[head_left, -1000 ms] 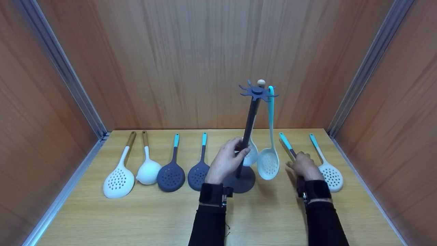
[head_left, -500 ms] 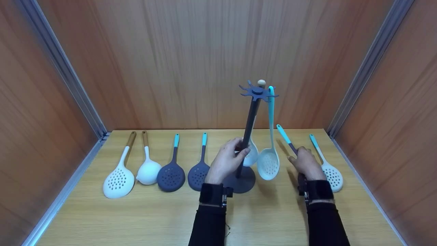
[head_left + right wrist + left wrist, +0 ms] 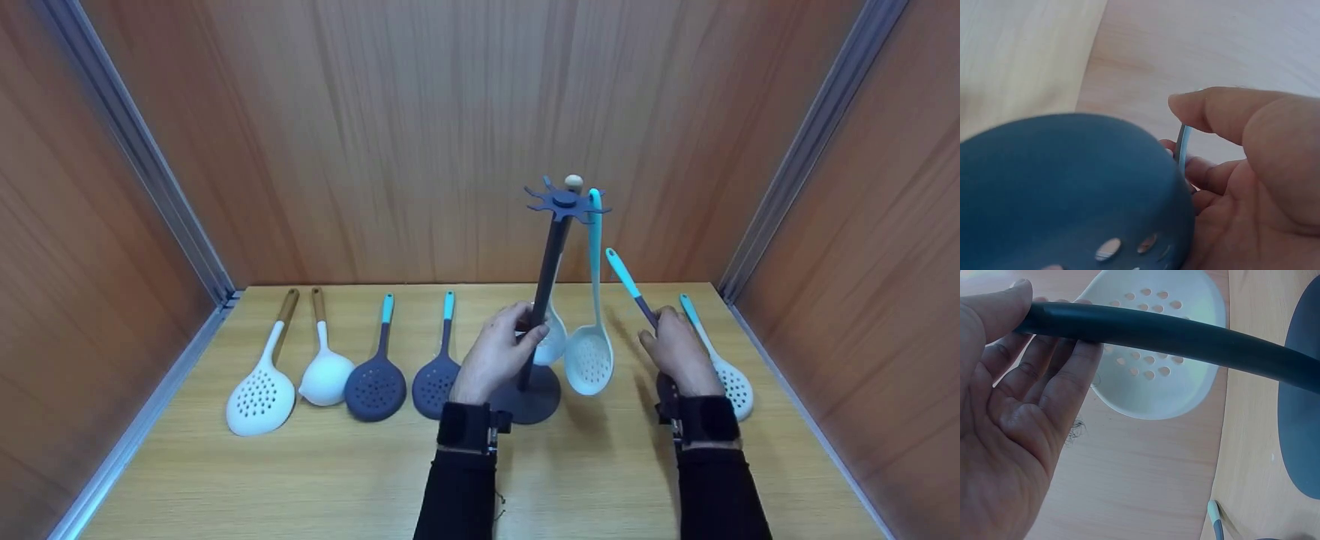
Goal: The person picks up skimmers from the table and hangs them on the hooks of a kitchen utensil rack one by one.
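Observation:
My left hand (image 3: 499, 352) holds the dark pole of a utensil stand (image 3: 551, 259), fingers on one side and thumb on the other. From the stand's hooks hangs a pale slotted spoon (image 3: 589, 361) with a turquoise handle. A second pale utensil (image 3: 554, 339) hangs behind the pole, partly hidden. My right hand (image 3: 684, 352) pinches a dark slotted utensil (image 3: 622, 273) by its shaft, turquoise handle end tilted up and away. In the right wrist view its dark perforated head (image 3: 1072, 180) fills the lower left. In the left wrist view a white perforated head (image 3: 1157, 394) shows behind the pole.
To the left lie a white slotted turner (image 3: 260, 397), a white ladle (image 3: 327, 376) and two dark slotted turners, one dark turner (image 3: 376, 388) beside the other dark turner (image 3: 435, 382). A pale turner (image 3: 731, 386) lies at right. Wooden panels enclose the table.
My right hand has lifted the dark slotted utensil; its handle end has risen off the table, and the hand has shifted slightly right. The left hand and stand have stayed in place.

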Demonstrator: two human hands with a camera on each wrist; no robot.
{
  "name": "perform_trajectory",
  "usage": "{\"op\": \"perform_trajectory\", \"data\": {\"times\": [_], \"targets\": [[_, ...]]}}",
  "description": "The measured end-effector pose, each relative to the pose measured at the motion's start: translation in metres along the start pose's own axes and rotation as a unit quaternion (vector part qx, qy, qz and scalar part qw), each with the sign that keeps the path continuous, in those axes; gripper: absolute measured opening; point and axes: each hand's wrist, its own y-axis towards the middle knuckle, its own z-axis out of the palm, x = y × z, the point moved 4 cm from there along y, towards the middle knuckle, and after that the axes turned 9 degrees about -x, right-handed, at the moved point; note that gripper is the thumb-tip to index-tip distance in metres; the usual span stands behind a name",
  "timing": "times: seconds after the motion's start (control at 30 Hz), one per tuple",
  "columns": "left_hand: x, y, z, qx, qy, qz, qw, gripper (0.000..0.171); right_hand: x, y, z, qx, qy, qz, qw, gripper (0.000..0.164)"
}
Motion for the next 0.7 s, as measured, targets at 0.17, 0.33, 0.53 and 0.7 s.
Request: {"op": "perform_trajectory", "data": {"times": [0.17, 0.33, 0.53, 0.7], "targets": [[0.0, 0.001, 0.0, 0.0, 0.003, -0.002, 1.0, 0.022, 0.007, -0.001, -0.007, -0.021, 0.016, -0.001, 1.0, 0.042], [0.0, 0.001, 0.001, -0.001, 0.0, -0.003, 1.0, 0.022, 0.014, -0.002, -0.014, -0.047, 0.019, -0.014, 0.999, 0.035], [0.0, 0.0, 0.001, 0.0, -0.012, -0.002, 0.9999, 0.022, 0.018, -0.006, -0.021, -0.052, 0.033, -0.006, 0.998, 0.033], [-0.001, -0.001, 0.0, 0.004, -0.021, -0.005, 0.9998, 0.022, 0.022, -0.011, -0.027, -0.066, 0.036, 0.001, 0.997, 0.033]]}}
